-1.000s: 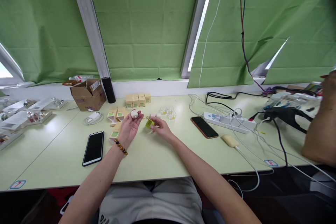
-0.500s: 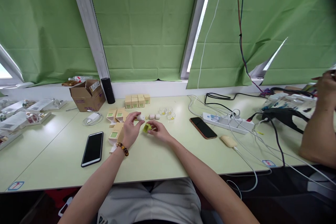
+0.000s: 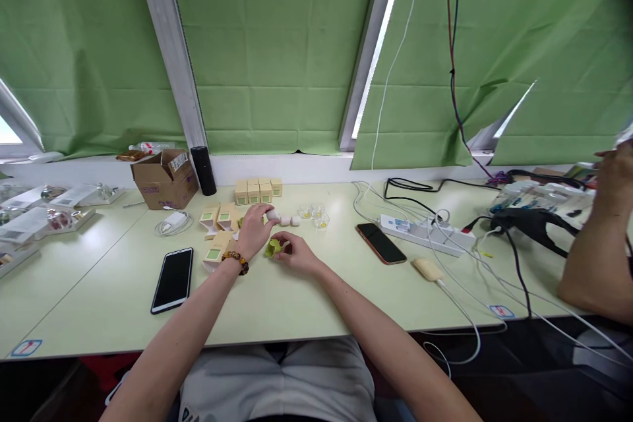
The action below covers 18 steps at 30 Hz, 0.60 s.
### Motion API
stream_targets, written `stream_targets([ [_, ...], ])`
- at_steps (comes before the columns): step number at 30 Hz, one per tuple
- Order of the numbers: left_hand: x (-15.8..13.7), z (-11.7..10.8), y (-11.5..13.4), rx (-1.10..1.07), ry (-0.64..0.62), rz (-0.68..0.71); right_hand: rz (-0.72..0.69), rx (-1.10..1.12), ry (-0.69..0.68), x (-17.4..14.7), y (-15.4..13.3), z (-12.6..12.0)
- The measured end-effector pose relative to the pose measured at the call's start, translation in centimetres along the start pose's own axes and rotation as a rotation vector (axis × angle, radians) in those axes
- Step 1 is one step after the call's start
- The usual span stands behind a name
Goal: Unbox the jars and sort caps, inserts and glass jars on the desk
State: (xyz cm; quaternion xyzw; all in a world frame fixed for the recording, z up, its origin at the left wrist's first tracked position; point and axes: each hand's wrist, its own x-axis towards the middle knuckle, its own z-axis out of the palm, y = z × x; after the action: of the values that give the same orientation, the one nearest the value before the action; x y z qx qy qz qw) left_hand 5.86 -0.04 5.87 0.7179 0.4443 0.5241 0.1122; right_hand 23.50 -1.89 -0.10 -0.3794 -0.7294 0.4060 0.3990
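My left hand (image 3: 253, 232), with a beaded bracelet at the wrist, pinches a small white cylinder (image 3: 272, 214) close to the table. Just right of it lie two similar small white cylinders (image 3: 291, 221). Nearer to me, my right hand (image 3: 297, 254) has its fingers closed on a small yellow-green cup-like piece (image 3: 272, 248) with an uneven rim; its exact kind is unclear. Left of my left hand are open kraft boxes (image 3: 217, 249) with green square labels. Several clear little containers (image 3: 320, 219) with yellow bits inside sit beyond my right hand.
A row of closed kraft boxes (image 3: 254, 192) stands at the back. Phones lie left (image 3: 173, 280) and right (image 3: 380, 242). A power strip (image 3: 428, 235) with cables, a cardboard box (image 3: 165, 181) and a black cylinder (image 3: 203, 171) are around. Another person's arm (image 3: 601, 244) rests at right.
My left hand has moved forward and right with the white cylinder, up beside the other two. The right hand and its yellow-green piece have shifted slightly towards me.
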Motion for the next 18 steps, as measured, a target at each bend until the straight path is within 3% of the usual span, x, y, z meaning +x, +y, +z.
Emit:
stream_targets([
  [8,4.6,3.8,-2.2,0.306,-0.261,-0.143,-0.097,-0.153,-0.02,-0.4,-0.5,1.0],
  [18,8.9,9.8,-4.8,0.286,-0.372,-0.268,-0.07,-0.141,-0.014,-0.3,0.0,1.2],
])
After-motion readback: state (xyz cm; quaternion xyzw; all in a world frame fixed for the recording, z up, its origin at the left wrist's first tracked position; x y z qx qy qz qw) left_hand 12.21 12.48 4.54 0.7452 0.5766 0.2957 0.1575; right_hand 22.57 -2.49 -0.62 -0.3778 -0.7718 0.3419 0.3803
